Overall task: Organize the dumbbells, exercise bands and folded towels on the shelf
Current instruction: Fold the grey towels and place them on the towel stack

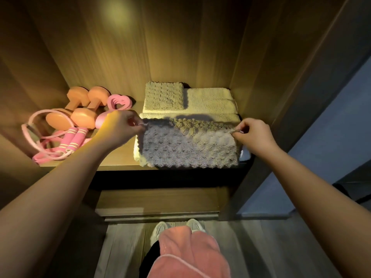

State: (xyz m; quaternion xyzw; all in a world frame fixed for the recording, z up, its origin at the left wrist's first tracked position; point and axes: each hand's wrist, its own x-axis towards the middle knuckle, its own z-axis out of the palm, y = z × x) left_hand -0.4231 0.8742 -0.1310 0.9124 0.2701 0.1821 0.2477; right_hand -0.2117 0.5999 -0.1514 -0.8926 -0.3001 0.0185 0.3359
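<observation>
Head view, left hand (122, 125), right hand (255, 135) pinching towel (188, 146), shelf (116, 156), dumbbells (82, 115), perhaps bands (50, 151)

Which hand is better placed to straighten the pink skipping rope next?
Left. The left hand pinches the grey towel corner nearer the skipping rope; the right hand is across the towel.

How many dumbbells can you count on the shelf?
2. Both lie on the shelf, at its left, side by side: the left dumbbell by the pink skipping rope, the right dumbbell by the pink heart-shaped ring. No others show, though some could be hidden.
</observation>
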